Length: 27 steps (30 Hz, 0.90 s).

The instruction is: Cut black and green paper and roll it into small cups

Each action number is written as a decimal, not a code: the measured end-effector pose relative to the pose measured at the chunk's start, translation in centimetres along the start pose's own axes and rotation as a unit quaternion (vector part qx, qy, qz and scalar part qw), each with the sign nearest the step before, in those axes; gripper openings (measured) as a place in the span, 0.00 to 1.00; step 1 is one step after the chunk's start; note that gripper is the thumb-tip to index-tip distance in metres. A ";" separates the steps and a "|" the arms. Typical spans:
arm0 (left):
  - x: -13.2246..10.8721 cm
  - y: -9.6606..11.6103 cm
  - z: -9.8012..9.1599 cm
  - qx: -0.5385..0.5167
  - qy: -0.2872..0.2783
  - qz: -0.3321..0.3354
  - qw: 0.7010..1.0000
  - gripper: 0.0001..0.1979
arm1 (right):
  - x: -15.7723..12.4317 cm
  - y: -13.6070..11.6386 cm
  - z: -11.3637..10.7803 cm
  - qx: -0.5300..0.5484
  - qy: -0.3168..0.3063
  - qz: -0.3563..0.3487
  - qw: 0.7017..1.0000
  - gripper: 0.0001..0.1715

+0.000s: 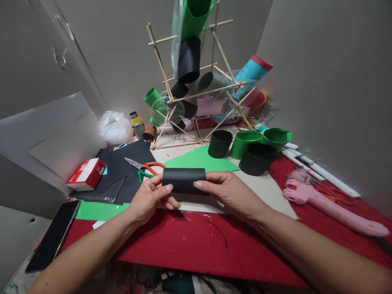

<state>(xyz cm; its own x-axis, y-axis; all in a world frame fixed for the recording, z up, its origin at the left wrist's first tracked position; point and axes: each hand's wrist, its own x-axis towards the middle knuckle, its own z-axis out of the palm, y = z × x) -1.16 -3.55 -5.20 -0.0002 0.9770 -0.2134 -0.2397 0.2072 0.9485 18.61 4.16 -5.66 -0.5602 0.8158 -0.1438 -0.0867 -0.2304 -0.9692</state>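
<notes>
Between my two hands is a rolled piece of black paper [183,179], lying sideways over the near edge of a pale board [263,192]. My left hand [153,196] pinches its left end, thumb in front. At the right end, my right hand [225,185] grips it with thumb and fingers. Just behind my left hand lie scissors [142,166] with orange and green handles, blades apart on black sheets [107,161]. A green paper sheet [196,158] is behind the roll. Black paper cups [219,143] and green paper cups [245,143] stand to the right.
A wooden stick frame [199,96] with clear discs and paper tubes rises at the back. On the right lie a pink glue gun [333,206] and white rolled tubes [324,169]. To the left are a red box [87,173] and a black phone [53,234]. Red cloth [199,245] covers the table.
</notes>
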 end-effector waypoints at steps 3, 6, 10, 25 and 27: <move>0.1 -0.2 0.0 -0.015 -0.009 -0.009 1.000 0.20 | 0.2 0.3 -0.1 0.021 0.001 0.016 1.000 0.21; 0.1 -0.3 -0.1 -0.027 -0.006 -0.016 0.999 0.19 | 0.5 0.8 -0.3 0.034 0.001 0.025 0.999 0.21; 0.3 -0.5 -0.2 -0.047 0.000 -0.032 0.998 0.21 | 0.6 0.9 -0.2 0.045 -0.009 0.035 0.998 0.21; 0.5 -0.5 -0.4 -0.030 -0.007 -0.061 0.998 0.22 | 0.0 0.2 0.1 -0.060 -0.012 -0.021 0.998 0.18; 0.6 -0.5 -0.4 -0.030 -0.003 -0.062 0.998 0.22 | -0.1 0.2 0.1 -0.065 -0.015 -0.024 0.998 0.18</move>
<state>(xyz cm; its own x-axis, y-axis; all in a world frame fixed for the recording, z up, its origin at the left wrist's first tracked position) -1.41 -3.10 -5.86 0.0384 0.9443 -0.3267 -0.2957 0.3230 0.8990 18.55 3.98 -5.86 -0.5827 0.8074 -0.0929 -0.0078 -0.1199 -0.9928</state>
